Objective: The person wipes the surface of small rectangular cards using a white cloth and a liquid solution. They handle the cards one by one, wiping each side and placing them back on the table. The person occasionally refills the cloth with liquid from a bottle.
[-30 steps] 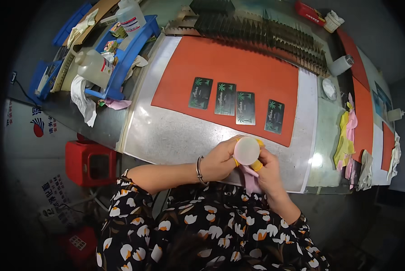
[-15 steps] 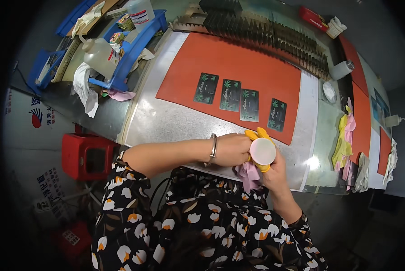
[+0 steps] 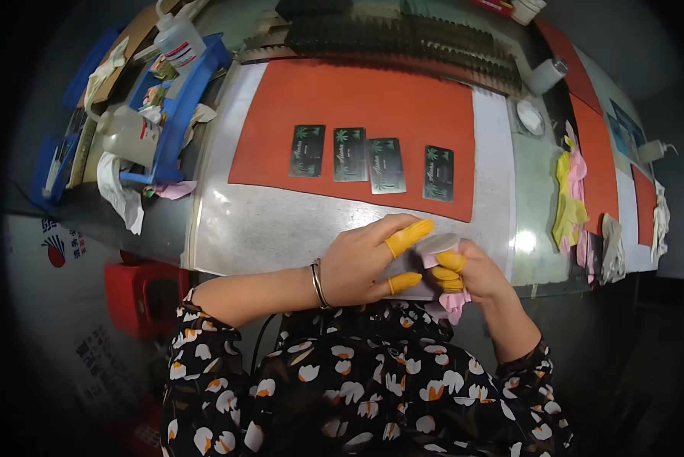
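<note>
My left hand [image 3: 361,263], with yellow finger cots on thumb and fingers, is open above the table's near edge, thumb and fingers apart. Just to its right, my right hand [image 3: 479,274] grips a pink cloth bundle [image 3: 454,301] with a round, greyish-white flat top [image 3: 438,244]. Yellow cots cover its fingers too, and the cloth's loose end hangs below them. What the cloth wraps is hidden. Beyond my hands, several dark cards with green palm trees, one of them a card [image 3: 438,174] at the right, lie apart or nearly touching on an orange-red mat [image 3: 281,99].
Slotted dark racks [image 3: 395,46] stand along the back. At the left, a blue tray [image 3: 178,114] holds bottles and scraps. A white bottle [image 3: 547,75] and a small dish [image 3: 530,118] stand at the right, near yellow and pink cloths [image 3: 570,206]. A red stool [image 3: 140,297] is at lower left.
My left hand has come off the bundle and moved left, its fingers opening. My right hand has tilted the bundle, so its round top shows edge-on. The view has shifted; the cards look unmoved.
</note>
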`<state>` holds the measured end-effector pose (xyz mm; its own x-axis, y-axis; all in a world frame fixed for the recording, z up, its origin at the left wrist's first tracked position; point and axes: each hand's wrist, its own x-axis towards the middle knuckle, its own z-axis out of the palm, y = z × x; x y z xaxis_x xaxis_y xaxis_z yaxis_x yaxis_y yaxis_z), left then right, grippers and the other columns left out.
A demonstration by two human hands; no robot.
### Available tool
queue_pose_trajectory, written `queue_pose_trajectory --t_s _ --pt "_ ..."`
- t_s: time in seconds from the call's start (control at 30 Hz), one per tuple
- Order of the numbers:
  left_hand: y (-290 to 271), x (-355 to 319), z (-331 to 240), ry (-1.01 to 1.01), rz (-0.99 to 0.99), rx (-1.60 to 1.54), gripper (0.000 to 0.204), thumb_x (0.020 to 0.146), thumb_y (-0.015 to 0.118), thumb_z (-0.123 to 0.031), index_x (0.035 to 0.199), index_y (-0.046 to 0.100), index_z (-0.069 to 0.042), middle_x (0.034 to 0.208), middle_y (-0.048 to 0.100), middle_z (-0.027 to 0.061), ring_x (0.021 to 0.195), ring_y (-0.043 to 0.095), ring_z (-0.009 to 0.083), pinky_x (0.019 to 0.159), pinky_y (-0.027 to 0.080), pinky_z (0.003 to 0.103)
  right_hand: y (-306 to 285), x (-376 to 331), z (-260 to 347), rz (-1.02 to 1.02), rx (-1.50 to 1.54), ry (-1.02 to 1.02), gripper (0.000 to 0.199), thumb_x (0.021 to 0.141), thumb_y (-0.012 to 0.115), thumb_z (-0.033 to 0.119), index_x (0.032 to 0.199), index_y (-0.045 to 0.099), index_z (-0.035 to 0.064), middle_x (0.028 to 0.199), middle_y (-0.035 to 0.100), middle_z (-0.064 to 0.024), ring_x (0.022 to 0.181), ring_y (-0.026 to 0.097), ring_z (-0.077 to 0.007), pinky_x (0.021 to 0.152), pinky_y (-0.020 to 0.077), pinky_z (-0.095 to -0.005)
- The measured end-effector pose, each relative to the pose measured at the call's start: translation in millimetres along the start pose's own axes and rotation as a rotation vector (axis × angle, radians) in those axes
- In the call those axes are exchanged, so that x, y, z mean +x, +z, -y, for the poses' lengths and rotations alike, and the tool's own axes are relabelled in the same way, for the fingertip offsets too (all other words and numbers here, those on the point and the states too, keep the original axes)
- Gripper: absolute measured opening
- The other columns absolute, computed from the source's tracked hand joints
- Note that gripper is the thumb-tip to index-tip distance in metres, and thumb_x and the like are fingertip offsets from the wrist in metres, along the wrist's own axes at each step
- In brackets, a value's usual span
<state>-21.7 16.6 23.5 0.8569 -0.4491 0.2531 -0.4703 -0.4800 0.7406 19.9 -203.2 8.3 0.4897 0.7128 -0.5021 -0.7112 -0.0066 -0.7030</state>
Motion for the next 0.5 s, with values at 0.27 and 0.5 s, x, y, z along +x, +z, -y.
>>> queue_pose_trajectory --t_s 0.27,0.5 --pt "8.2 19.9 18.6 0.076 0.236 -0.152 0.054 0.083 0.058 -0.034 0.124 0.041 -0.004 0.106 0.051 0.0166 0.09 0.055 0.0337 0.076 0.047 0.036 11.0 15.8 4.4 0.163 0.037 0.152 0.028 0.091 0.047 0.031 0.083 0.054 0.0054 0.068 0.046 0.0027 0.06 0.044 -0.0055 0.053 0.0357 -0.0192" --pt "29.9 29.9 30.6 0.057 -0.078 -0.114 0.047 0.089 0.047 -0.031 0.12 0.039 0.004 0.096 0.049 0.0192 0.079 0.054 0.0358 0.067 0.045 0.038 21.9 19.3 -2.7 -0.474 -1.139 -0.664 0.027 0.088 0.046 0.024 0.091 0.048 -0.0034 0.064 0.054 -0.0221 0.062 0.056 -0.0389 0.053 0.043 -0.044"
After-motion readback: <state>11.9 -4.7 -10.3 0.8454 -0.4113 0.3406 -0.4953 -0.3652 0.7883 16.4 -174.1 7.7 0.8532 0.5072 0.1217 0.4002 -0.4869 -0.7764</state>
